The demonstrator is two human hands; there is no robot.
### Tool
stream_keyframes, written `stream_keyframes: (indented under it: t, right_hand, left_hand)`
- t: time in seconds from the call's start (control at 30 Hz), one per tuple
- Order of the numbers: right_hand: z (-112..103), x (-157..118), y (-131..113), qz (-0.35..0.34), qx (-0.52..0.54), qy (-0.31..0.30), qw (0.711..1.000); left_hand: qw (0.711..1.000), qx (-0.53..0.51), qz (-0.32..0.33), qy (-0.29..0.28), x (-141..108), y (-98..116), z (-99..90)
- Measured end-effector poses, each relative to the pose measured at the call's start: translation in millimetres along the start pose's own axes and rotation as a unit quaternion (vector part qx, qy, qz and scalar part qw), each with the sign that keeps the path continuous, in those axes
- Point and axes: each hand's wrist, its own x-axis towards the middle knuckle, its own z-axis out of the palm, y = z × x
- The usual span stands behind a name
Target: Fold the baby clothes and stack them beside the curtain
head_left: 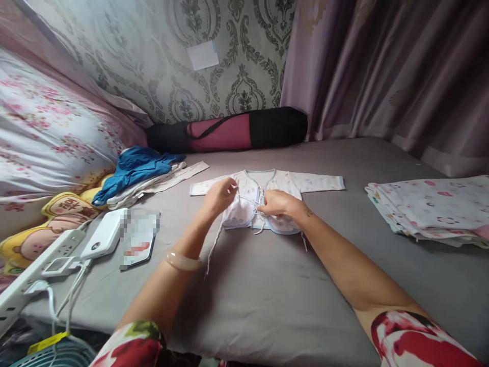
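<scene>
A small white garment (315, 182) with light blue edging lies spread on the grey sheet, sleeves out to both sides. My left hand (221, 196) is over its left part, fingers pinched on a thin white tie string that runs toward the middle of the front. At the centre front, my right hand (278, 203) is closed at the crossing strings, its fingertips partly hidden; a string seems to be between them. More strings hang below the hem at both sides. A pale bangle circles my left wrist.
Blue clothing (139, 165), a phone (140, 239), a white power bank (105, 234) and a power strip (42, 272) with cables lie left. Folded patterned cloth (439, 206) lies right. A black and red long bag (225, 131) rests along the wall.
</scene>
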Motion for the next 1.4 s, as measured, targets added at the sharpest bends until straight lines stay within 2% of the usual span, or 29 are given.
stream_keyframes:
  t: [0.07,0.1,0.17,0.27,0.47,0.53,0.6,0.67,0.8,0.87,0.97,1.07,1.27,1.4]
  right_hand:
    - [5,-1,-2,0.013,-0.003,-0.005,1.000]
    - [6,-2,-1,0.025,0.005,-0.011,1.000]
    - [6,-3,0,0.042,0.030,-0.016,0.999]
    - [8,-4,-1,0.040,0.034,0.006,0.999]
    - [14,-3,-8,0.039,-0.008,0.068,0.997]
    - [12,0,-2,0.031,0.021,0.039,0.999]
    - [8,5,11,0.022,0.101,-0.022,0.994]
    - [4,11,28,0.007,0.221,-0.074,0.972]
    - [-4,19,55,0.002,0.447,-0.096,0.889]
    - [-7,20,60,0.014,0.512,-0.096,0.853]
    - [-10,21,58,0.008,0.566,-0.087,0.820]
    - [-12,22,54,-0.004,0.591,-0.076,0.803]
    - [-18,18,44,-0.005,0.611,-0.038,0.791]
    - [-17,16,36,0.003,0.601,-0.022,0.799]
  left_hand:
    - [0.992,-0.048,0.027,-0.115,-6,31,3.5]
    - [0.986,-0.052,0.021,-0.154,-9,43,6.7]
    - [0.982,-0.030,-0.009,-0.185,-15,59,13.9]
    - [0.983,0.007,-0.035,-0.178,-23,63,21.6]
    - [0.989,0.019,-0.041,-0.140,-34,48,18.8]
    - [0.990,0.031,-0.037,-0.130,-36,47,17.8]
    - [0.992,0.039,-0.038,-0.116,-36,47,17.7]
    - [0.992,0.023,-0.057,-0.110,-35,47,17.3]
    - [0.975,-0.100,-0.148,-0.130,-30,44,12.4]
    - [0.958,-0.165,-0.194,-0.128,-26,42,8.6]
    - [0.946,-0.218,-0.222,-0.091,-22,42,4.1]
    - [0.951,-0.221,-0.209,-0.052,-20,47,4.1]
    - [0.965,-0.201,-0.156,-0.069,-19,70,25.3]
    - [0.975,-0.179,-0.113,-0.068,-21,80,43.0]
